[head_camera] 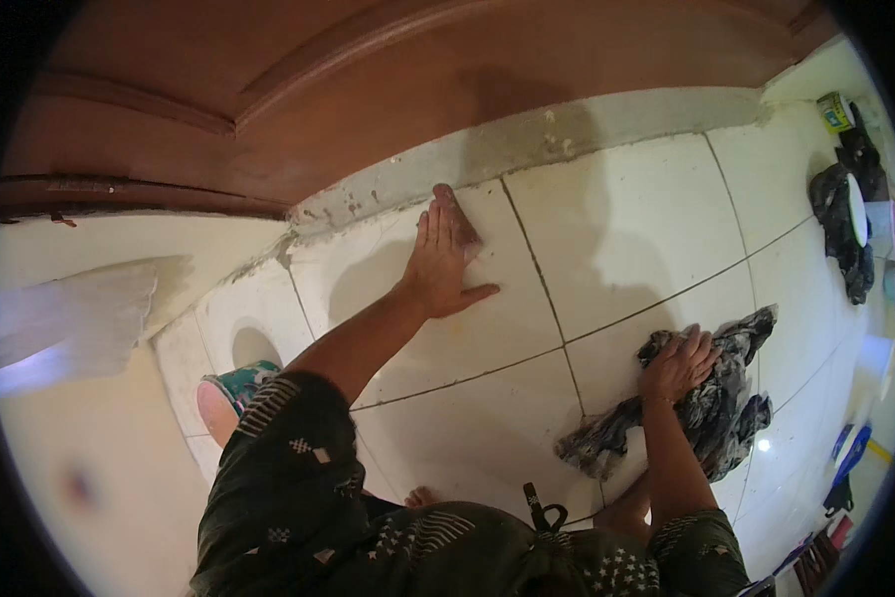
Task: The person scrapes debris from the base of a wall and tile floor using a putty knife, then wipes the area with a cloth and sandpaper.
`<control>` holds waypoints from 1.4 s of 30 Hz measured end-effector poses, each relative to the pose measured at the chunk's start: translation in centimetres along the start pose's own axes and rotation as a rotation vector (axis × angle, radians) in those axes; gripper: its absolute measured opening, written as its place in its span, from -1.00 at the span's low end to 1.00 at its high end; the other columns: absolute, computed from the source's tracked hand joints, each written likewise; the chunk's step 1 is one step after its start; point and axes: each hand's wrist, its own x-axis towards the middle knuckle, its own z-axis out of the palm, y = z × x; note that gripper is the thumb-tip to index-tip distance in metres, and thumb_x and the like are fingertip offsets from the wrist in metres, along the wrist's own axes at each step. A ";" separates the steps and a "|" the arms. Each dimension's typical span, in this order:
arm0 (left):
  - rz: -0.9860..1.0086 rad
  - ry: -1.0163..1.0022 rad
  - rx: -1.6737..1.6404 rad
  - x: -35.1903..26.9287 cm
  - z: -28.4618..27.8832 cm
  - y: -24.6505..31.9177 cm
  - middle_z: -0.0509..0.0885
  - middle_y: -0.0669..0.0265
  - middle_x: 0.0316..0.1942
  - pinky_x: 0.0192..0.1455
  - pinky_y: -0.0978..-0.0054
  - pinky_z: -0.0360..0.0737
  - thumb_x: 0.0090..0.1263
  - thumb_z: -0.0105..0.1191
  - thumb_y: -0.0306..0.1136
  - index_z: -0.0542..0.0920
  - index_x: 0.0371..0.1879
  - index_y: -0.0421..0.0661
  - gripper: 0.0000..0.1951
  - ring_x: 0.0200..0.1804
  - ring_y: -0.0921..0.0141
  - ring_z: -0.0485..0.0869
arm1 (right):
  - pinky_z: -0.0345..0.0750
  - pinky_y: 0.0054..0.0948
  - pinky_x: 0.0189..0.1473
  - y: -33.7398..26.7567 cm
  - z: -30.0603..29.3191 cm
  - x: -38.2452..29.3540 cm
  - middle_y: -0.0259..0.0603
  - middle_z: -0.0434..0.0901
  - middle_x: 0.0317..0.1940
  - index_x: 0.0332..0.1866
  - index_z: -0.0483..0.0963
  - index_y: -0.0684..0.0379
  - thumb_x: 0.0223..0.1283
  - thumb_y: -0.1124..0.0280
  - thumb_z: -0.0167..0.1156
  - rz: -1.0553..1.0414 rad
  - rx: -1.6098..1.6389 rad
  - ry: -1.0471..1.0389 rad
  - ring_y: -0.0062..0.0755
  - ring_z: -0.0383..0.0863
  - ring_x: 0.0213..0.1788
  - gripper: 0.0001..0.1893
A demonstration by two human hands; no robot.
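Note:
My left hand (440, 261) lies flat on the white tiled floor (455, 358) near the door threshold, thumb spread out. Under its fingers it holds a brown piece (456, 220) that looks like sandpaper, one end curling up past the fingertips. To the right, my right hand (682, 366) rests on a crumpled black and grey cloth (723, 403) spread over the tiles. Its fingers are stretched across the folds; whether they grip the fabric is hidden.
A brown panelled door (417, 89) rises ahead above a grey sill (641, 123). On the left stands a pink and green container (231, 392) by the wall. Dark plastic bags (835, 216), a small yellow can (835, 112) and blue-handled items (852, 455) line the right side.

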 end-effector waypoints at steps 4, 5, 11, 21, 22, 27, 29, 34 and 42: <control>0.139 -0.160 -0.019 -1.9 2.4 2.2 -0.12 -0.44 0.37 0.47 -0.06 -0.28 0.13 -0.04 0.40 0.11 0.30 -0.52 0.10 0.45 -0.23 -0.23 | -0.10 0.01 0.42 0.4 0.6 0.0 -0.05 0.14 0.38 0.35 0.23 0.09 0.39 0.10 -0.20 0.072 -0.078 -0.075 0.07 -0.17 0.50 -0.50; 0.242 -0.110 -0.024 -4.0 2.7 3.3 -0.11 -0.43 0.37 0.47 -0.06 -0.28 0.15 -0.11 0.43 0.14 0.26 -0.58 0.12 0.45 -0.24 -0.22 | -0.10 0.01 0.42 0.6 0.4 -0.1 -0.05 0.14 0.38 0.35 0.23 0.09 0.39 0.09 -0.22 0.058 -0.071 -0.050 0.07 -0.16 0.50 -0.49; 0.194 -0.092 0.101 1.7 0.3 2.5 -0.04 -0.42 0.36 0.46 -0.09 -0.26 0.16 -0.14 0.45 0.22 0.28 -0.44 0.06 0.44 -0.26 -0.20 | -0.12 -0.01 0.42 0.4 0.8 -0.6 -0.04 0.15 0.37 0.34 0.23 0.10 0.39 0.08 -0.22 0.011 -0.053 -0.010 0.07 -0.14 0.49 -0.48; 0.221 -0.051 -0.030 -1.4 2.0 1.2 -0.03 -0.45 0.34 0.46 -0.07 -0.21 0.10 -0.12 0.47 0.19 0.27 -0.51 0.12 0.42 -0.27 -0.14 | -0.07 0.03 0.43 -0.3 -0.4 -0.2 0.05 0.15 0.35 0.30 0.27 0.21 0.29 0.24 -0.03 -0.002 0.006 0.014 0.16 -0.13 0.48 -0.50; 0.190 -0.032 0.023 0.3 1.8 1.2 -0.04 -0.45 0.34 0.46 -0.07 -0.20 0.10 -0.13 0.48 0.18 0.26 -0.53 0.13 0.42 -0.27 -0.13 | -0.07 0.02 0.43 -0.4 -0.3 0.0 0.06 0.14 0.35 0.29 0.27 0.22 0.29 0.24 -0.03 0.007 0.021 -0.002 0.16 -0.14 0.48 -0.50; 0.157 -0.030 0.091 0.1 2.4 2.9 -0.04 -0.42 0.35 0.47 -0.07 -0.19 0.11 -0.13 0.48 0.16 0.26 -0.56 0.15 0.42 -0.25 -0.10 | -0.07 0.03 0.42 -0.2 -0.4 0.3 0.07 0.14 0.35 0.29 0.28 0.22 0.31 0.23 -0.04 0.042 0.003 -0.042 0.18 -0.14 0.48 -0.51; 0.252 -0.079 0.052 -4.2 3.1 3.4 -0.04 -0.41 0.36 0.47 -0.07 -0.19 0.12 -0.12 0.47 0.16 0.26 -0.57 0.14 0.42 -0.25 -0.10 | -0.06 0.04 0.42 0.2 -0.2 0.4 0.07 0.14 0.35 0.29 0.28 0.22 0.31 0.23 -0.04 0.046 -0.008 -0.011 0.19 -0.13 0.47 -0.51; 0.293 -0.071 0.094 -0.7 2.1 3.5 -0.01 -0.41 0.35 0.48 -0.05 -0.26 0.10 -0.03 0.42 0.22 0.23 -0.53 0.09 0.44 -0.23 -0.16 | -0.05 0.06 0.40 -0.1 -0.5 -0.2 0.07 0.16 0.34 0.29 0.27 0.22 0.30 0.22 -0.03 -0.054 0.043 0.068 0.22 -0.09 0.46 -0.50; 0.371 -0.063 -0.138 1.1 5.6 8.0 -0.08 -0.43 0.37 0.47 -0.06 -0.27 0.15 -0.10 0.42 0.22 0.21 -0.59 0.09 0.45 -0.22 -0.18 | -0.10 0.00 0.43 0.9 0.2 0.5 0.00 0.16 0.37 0.31 0.28 0.13 0.35 0.13 -0.13 0.043 -0.034 -0.012 0.09 -0.14 0.49 -0.51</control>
